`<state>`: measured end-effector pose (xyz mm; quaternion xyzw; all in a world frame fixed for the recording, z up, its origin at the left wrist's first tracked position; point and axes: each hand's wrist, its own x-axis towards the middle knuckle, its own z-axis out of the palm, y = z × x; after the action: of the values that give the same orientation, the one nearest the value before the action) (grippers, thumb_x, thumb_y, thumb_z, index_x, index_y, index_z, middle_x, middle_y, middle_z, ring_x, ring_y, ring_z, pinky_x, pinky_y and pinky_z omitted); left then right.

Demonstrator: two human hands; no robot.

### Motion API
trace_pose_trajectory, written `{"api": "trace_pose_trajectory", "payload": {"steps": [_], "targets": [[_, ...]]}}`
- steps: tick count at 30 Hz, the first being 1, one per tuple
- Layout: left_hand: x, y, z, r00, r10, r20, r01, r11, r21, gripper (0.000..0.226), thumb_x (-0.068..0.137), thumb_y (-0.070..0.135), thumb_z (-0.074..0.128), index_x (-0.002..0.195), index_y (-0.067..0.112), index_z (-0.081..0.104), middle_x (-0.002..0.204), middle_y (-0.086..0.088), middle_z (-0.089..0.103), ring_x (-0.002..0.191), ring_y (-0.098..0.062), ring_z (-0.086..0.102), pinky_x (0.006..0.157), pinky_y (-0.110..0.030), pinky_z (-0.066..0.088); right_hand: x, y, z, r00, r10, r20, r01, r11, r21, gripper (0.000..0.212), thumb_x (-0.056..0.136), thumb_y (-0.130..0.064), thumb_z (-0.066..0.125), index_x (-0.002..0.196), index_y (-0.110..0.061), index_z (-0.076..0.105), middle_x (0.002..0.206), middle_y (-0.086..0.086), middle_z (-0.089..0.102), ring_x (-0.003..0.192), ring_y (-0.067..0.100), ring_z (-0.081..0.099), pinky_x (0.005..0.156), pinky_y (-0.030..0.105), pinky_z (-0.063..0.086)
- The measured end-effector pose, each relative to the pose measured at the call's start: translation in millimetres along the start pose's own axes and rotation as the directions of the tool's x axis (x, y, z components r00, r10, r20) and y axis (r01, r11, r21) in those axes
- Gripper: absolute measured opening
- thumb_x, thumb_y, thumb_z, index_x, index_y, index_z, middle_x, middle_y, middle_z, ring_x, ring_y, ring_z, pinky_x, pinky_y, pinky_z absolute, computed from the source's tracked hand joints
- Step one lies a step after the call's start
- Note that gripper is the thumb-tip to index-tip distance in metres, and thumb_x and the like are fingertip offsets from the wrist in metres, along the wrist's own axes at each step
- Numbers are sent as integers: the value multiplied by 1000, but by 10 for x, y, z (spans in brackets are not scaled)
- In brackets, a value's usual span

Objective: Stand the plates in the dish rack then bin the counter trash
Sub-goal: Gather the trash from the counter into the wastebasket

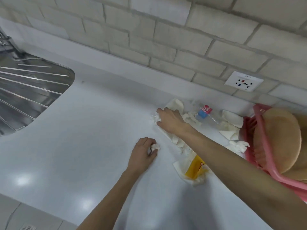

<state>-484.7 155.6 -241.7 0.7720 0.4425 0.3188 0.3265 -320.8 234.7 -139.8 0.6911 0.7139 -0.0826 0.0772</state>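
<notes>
The crumpled tissues [177, 141] lie on the worktop [83, 130] beneath the right grip [171, 120], which clutches one wad; the left grip [144, 153] holds another. I would gather the bottle [206, 113] and yellow wrapper [194, 168] too before binning.

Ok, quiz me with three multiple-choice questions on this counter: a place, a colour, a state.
1. Where are the plates? A in the sink; B in the dish rack; C on the wall.
2. What colour is the dish rack? A pink; B green; C black.
3. What is the left hand doing? A lying flat, empty; B gripping a crumpled tissue; C holding a fork.
Answers: B, the plates stand inside the rack's frame. A, its frame is pink. B, the fingers curl round the white wad.
</notes>
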Motion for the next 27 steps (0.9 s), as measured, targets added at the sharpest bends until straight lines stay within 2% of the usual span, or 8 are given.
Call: {"api": "trace_pose_trajectory", "payload": {"steps": [6,9,13,16,19,21,24,27], "targets": [[11,8,-3,1000,18,-25,-19,1000,-23,13,85,13,65,98,14,64,94,5,62,88,-9,48,82,-20,36,305,-178,157,997,-50,65,56,995,-86,27,88,-4,52,114,-8,54,112,12,55,94,30,60,72,33,36],[16,10,4,999,32,-33,-33,999,-22,11,85,12,65,96,15,64,93,6,62,87,-9,49,83,-24,39,391,-184,208,993,-107,51,104,993,49,21,87,2,50,103,-5,61,110,15,56,89,29,59,66,31,38],[10,-9,-3,999,41,-18,-42,998,-37,16,85,14,63,101,17,65,99,8,59,93,-12,49,80,-22,42,304,-217,146,986,-148,-75,164,940,298,19,89,-7,56,106,-6,64,104,13,60,94,28,58,79,39,47],[-19,5,-26,999,21,-31,-22,998,-54,19,87,19,60,104,22,68,101,13,54,98,-8,47,72,-9,39,34,-233,52,982,-45,-183,132,858,497,18,91,-18,50,93,-4,61,91,12,61,84,28,57,74,41,46],[-27,45,-81,999,6,-46,-11,995,-99,26,88,23,52,106,25,71,98,14,52,94,-7,50,71,-10,40,-370,-206,-40,982,107,-155,28,731,682,43,87,-34,37,88,3,57,90,21,61,80,32,55,69,39,43],[-36,84,-115,997,-57,-55,46,982,-186,30,89,20,49,106,26,73,94,11,52,88,-10,54,70,-12,40,-660,-160,-73,975,191,-117,-27,619,785,41,82,-34,38,85,1,59,86,22,60,80,35,53,66,35,36],[-82,199,-172,958,-285,-7,252,856,-451,20,87,15,49,82,16,68,85,5,56,74,-11,53,66,-23,39,-1070,-106,-62,963,268,-27,-110,482,869,32,80,-31,46,75,-1,55,71,11,46,67,23,43,65,34,31],[-185,389,-249,917,-373,142,381,714,-588,15,78,16,47,65,8,43,68,0,42,61,-13,34,57,-26,29,-1446,-97,34,949,315,-2,-127,387,913,41,91,-31,54,63,-6,37,64,1,31,56,9,36,65,32,30]]}}
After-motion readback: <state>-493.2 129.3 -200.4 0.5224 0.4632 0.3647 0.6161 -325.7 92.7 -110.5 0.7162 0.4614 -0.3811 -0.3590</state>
